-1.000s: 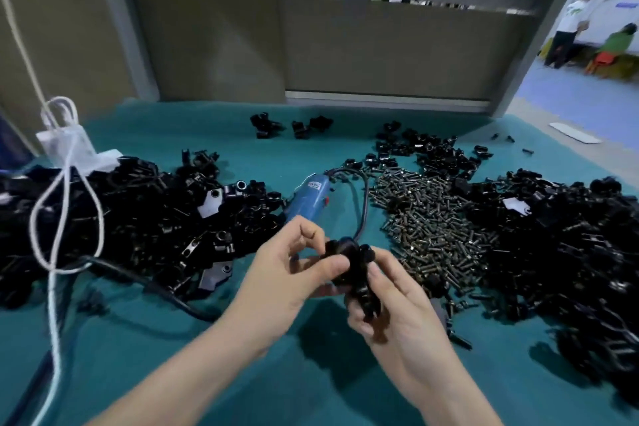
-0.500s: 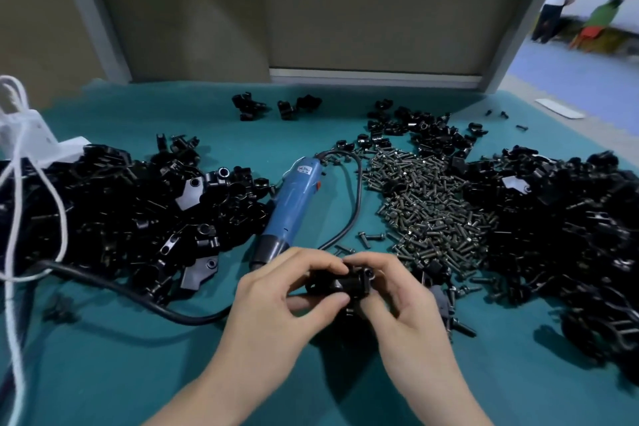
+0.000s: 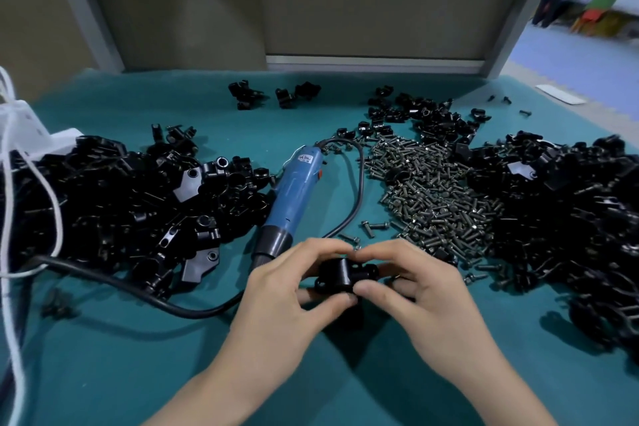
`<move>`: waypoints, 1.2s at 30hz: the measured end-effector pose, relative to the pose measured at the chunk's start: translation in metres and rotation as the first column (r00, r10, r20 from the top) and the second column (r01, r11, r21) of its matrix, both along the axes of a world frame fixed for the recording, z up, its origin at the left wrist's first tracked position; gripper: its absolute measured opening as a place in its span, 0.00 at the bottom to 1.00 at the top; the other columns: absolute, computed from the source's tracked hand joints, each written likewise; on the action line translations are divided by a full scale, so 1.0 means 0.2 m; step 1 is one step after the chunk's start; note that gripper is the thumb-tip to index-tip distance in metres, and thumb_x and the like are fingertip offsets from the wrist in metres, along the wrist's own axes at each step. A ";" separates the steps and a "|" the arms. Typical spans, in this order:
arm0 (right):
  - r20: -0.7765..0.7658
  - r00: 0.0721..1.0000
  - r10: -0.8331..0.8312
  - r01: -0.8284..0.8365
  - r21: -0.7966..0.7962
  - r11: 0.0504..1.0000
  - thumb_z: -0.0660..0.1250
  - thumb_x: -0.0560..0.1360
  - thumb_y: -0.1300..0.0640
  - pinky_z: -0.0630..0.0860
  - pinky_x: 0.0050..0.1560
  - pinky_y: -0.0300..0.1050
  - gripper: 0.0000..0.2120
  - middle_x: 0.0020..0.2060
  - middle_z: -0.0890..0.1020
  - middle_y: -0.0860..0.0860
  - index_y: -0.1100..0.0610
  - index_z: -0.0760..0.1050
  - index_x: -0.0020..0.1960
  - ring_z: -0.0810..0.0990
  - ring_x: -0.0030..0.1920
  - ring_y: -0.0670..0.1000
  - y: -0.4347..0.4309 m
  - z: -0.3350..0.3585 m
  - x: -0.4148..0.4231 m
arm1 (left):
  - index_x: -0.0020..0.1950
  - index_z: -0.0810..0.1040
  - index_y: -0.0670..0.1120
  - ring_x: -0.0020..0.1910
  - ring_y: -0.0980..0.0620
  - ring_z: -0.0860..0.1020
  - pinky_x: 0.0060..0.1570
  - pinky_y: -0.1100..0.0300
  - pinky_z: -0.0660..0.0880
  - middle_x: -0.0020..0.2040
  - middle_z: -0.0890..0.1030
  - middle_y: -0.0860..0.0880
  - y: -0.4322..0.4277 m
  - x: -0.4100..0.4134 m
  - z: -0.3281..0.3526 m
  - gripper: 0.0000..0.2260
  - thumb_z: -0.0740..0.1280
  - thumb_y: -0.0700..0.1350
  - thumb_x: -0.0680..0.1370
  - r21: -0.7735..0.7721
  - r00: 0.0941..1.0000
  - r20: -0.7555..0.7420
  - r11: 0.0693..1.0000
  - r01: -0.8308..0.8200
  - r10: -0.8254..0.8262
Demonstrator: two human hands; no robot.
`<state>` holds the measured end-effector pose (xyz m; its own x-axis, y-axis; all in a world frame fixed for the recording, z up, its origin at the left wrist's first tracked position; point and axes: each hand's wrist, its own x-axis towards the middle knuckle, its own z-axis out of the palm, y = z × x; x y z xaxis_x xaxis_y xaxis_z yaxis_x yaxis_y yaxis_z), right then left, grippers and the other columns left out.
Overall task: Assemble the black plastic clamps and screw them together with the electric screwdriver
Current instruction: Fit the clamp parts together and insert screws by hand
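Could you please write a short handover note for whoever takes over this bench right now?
Left hand and right hand: both grip one black clamp just above the green mat.
Electric screwdriver: lying untouched on the mat, just beyond the left hand.
Screws: piled beyond the right hand.
Loose clamp parts: heaps at left and right.
Done: clamp pieces brought together in the hands.
Left: whether a screw is in cannot be seen; drive it, then carry on with the heaps.
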<state>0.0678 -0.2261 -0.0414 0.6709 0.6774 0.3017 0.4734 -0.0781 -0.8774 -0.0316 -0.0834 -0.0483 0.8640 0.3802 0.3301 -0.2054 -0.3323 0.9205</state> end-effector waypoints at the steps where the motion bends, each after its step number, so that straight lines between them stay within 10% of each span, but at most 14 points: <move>1: -0.020 1.000 -0.018 0.018 0.029 0.999 0.71 0.70 0.55 0.79 0.42 0.39 0.10 0.46 0.82 0.43 0.44 0.80 0.50 0.82 0.46 0.47 0.00 0.00 0.01 | 0.54 0.80 0.59 0.52 0.54 0.81 0.47 0.64 0.80 0.50 0.82 0.55 0.00 0.00 0.00 0.24 0.76 0.33 0.68 -0.009 1.000 -0.005 1.000 0.003 -0.003; 9: 0.016 0.998 -0.069 0.068 0.056 0.996 0.68 0.73 0.56 0.80 0.41 0.52 0.09 0.45 0.80 0.44 0.43 0.79 0.48 0.81 0.46 0.48 -0.03 -0.01 -0.01 | 0.51 0.81 0.58 0.50 0.56 0.82 0.43 0.65 0.80 0.47 0.83 0.56 -0.02 -0.01 -0.01 0.24 0.76 0.30 0.67 0.012 0.999 -0.013 0.999 -0.037 0.037; 16: 0.226 0.970 0.087 -0.075 -0.060 0.995 0.72 0.69 0.45 0.73 0.56 0.38 0.16 0.53 0.80 0.41 0.48 0.80 0.54 0.78 0.58 0.48 -0.04 0.00 -0.02 | 0.52 0.80 0.60 0.49 0.59 0.82 0.43 0.66 0.79 0.47 0.83 0.58 -0.01 -0.01 -0.01 0.28 0.74 0.28 0.66 -0.008 0.996 -0.035 0.997 -0.078 0.078; 25: 0.548 0.833 -0.077 0.125 -0.052 0.991 0.70 0.73 0.48 0.71 0.56 0.38 0.13 0.49 0.79 0.46 0.57 0.80 0.49 0.75 0.53 0.48 0.00 -0.03 -0.08 | 0.50 0.82 0.54 0.49 0.59 0.81 0.43 0.70 0.78 0.46 0.80 0.57 -0.02 0.00 -0.01 0.20 0.75 0.31 0.68 0.037 0.993 0.005 0.993 -0.116 0.116; 30: 0.337 0.912 -0.236 0.272 -0.063 0.960 0.74 0.72 0.54 0.74 0.34 0.39 0.11 0.40 0.75 0.43 0.45 0.72 0.47 0.76 0.35 0.45 -0.02 -0.09 -0.18 | 0.52 0.80 0.54 0.52 0.59 0.79 0.47 0.70 0.77 0.48 0.76 0.59 -0.04 -0.02 0.00 0.17 0.76 0.37 0.69 0.174 0.989 0.018 0.973 -0.150 0.149; 36: 0.004 0.972 -0.233 0.231 -0.141 0.963 0.76 0.67 0.65 0.79 0.37 0.41 0.21 0.38 0.79 0.44 0.42 0.73 0.47 0.78 0.37 0.48 -0.04 -0.09 -0.21 | 0.54 0.78 0.55 0.51 0.60 0.77 0.51 0.65 0.76 0.48 0.74 0.59 -0.06 -0.03 0.01 0.19 0.77 0.41 0.68 0.297 0.986 0.009 0.941 -0.162 0.167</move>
<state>0.0267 -0.2343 -0.0587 0.8178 0.5374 0.2060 0.4172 -0.3069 -0.8554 -0.0367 -0.0945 -0.0461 0.8040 0.4046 0.4358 -0.1109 -0.6180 0.7783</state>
